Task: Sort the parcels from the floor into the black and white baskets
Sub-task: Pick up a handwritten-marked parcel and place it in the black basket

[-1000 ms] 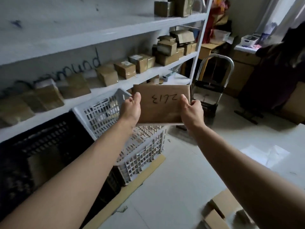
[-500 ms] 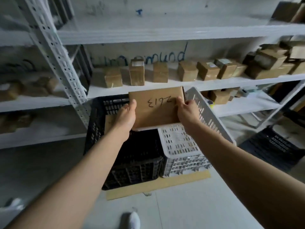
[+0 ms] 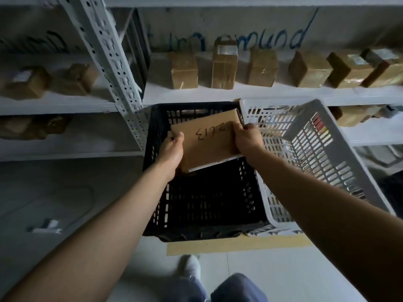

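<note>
Parcel: flat brown packet with "2613" handwritten on the top face, upside down from the camera. It hangs over the open mouth of the black basket, roughly at rim level, carried only by the two hands. Left hand grips the left edge, thumb on top, fingers curled underneath. Right hand clamps the right edge near the far corner, thumb on top, fingers wrapped under. The parcel is slightly tilted, and a pale strip shows along its near edge. A brown bit shows under the left hand; can't tell what it is. The black basket's interior is too dark to read. White basket sits right beside the black one, walls touching. It looks tipped, but that could be lens distortion. Some coloured bits show through its slots; can't identify them. Both baskets stand on a flat cardboard sheet on the pale floor. Behind them is a white metal rack with a perforated upright. A row of taped brown boxes sits on the shelf above the baskets, and more boxes in the left bay are blurred. Blue scrawl on the wall isn't legible. Along the bottom edge are one pale shoe and blue trouser knees.
</note>
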A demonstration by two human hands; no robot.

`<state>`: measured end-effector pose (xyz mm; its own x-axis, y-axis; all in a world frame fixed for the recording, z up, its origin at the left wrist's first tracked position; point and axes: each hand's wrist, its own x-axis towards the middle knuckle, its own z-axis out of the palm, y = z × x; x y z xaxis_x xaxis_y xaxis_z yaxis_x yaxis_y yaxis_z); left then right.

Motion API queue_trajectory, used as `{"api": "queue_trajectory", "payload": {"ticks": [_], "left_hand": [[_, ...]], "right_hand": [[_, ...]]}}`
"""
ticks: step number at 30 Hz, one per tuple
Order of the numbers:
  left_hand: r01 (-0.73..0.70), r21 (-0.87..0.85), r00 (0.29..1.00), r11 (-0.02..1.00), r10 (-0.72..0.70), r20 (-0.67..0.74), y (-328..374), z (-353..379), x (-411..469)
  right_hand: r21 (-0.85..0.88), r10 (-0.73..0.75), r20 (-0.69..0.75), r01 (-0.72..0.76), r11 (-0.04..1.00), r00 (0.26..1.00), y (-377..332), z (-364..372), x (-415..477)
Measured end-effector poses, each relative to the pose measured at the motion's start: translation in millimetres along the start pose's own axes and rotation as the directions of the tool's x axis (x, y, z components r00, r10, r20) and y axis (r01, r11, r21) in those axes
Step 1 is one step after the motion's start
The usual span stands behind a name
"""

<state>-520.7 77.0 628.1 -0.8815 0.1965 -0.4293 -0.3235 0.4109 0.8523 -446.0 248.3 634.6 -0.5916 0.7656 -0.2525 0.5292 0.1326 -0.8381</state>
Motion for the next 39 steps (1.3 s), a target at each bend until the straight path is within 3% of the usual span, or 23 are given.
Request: {"api": "queue_trajectory", "payload": {"ticks": [7, 11, 19, 26, 33, 36, 39], "left_hand": [[0.211, -0.084, 0.977, 0.974, -0.207, 0.053, -30.8, 14.2, 38.8], [0.258, -0.139, 0.966, 0.956, -0.26, 0.005, -52.3, 21.2, 52.3], [0.443, -0.174, 0.894, 0.879, -0.422, 0.149, -95.6, 41.2, 75.0], [0.571, -0.264, 0.821, 0.778, -0.536, 0.196, -128.2, 56.6, 80.5], [0.6, -0.363, 0.798, 0.713, -0.563, 0.213, -154.9, 83.5, 99.3], [0.626, -0.376, 0.778, 0.683, -0.583, 0.236, -160.3, 93.3, 108.9], [0.645, -0.404, 0.76, 0.649, -0.598, 0.254, -164.6, 103.4, 117.1]], "right_hand": [[-0.141, 0.051, 0.113, -0.035, 0.989, 0.992, 20.5, 30.9, 45.3], [-0.179, 0.068, 0.257, -0.022, 0.984, 0.964, 35.1, 42.5, 63.6], [-0.354, 0.158, 0.37, -0.018, 0.935, 0.915, 61.5, 67.2, 90.3], [-0.573, 0.247, 0.408, 0.036, 0.819, 0.879, 82.8, 94.4, 103.5], [-0.75, 0.262, 0.409, 0.159, 0.642, 0.874, 108.2, 124.0, 120.9], [-0.669, 0.238, 0.39, 0.096, 0.737, 0.89, 120.3, 134.5, 134.3], [-0.518, 0.241, 0.467, 0.043, 0.854, 0.851, 134.6, 139.8, 139.0]]}}
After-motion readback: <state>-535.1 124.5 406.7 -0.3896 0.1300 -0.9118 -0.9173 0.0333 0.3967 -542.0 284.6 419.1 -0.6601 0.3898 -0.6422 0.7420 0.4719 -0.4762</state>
